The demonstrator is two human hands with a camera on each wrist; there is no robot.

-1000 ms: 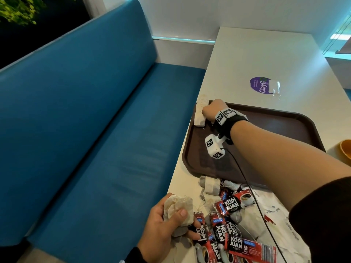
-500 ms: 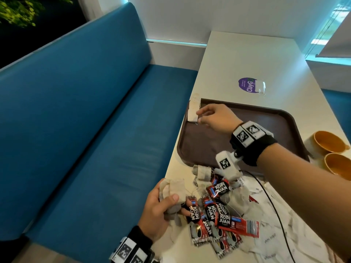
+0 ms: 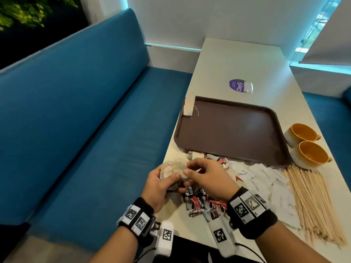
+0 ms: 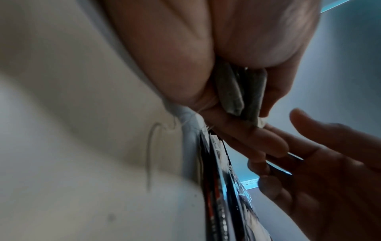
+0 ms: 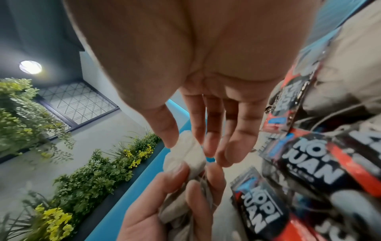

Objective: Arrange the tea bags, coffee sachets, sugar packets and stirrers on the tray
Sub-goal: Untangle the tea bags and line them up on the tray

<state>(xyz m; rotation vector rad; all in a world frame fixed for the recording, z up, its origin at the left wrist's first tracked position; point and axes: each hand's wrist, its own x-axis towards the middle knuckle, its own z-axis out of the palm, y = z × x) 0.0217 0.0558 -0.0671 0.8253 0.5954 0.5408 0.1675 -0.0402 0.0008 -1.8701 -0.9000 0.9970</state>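
My left hand [image 3: 171, 182] grips a bunch of pale tea bags [image 3: 171, 168] over the table's near left edge. My right hand [image 3: 187, 170] is at the top of that bunch, thumb and forefinger pinching one tea bag [image 5: 191, 151]. In the left wrist view the grey tea bags [image 4: 233, 94] are clamped between thumb and fingers. A brown tray [image 3: 228, 130] lies beyond, with a small stack of tea bags [image 3: 189, 107] in its far left corner. Red-and-black coffee sachets [image 3: 195, 202] lie under my hands. White sugar packets [image 3: 266, 177] and wooden stirrers [image 3: 313, 202] lie to the right.
Two orange-lined cups [image 3: 302, 133] [image 3: 311, 152] stand right of the tray. A purple sticker [image 3: 237, 85] is on the white table [image 3: 237, 59] past the tray. A blue bench [image 3: 85, 130] runs along the left, below the table edge.
My right hand left the tea bag stack in the tray's far left corner and came back to the bunch in my left hand. The view tilted to show the cups and stirrers.
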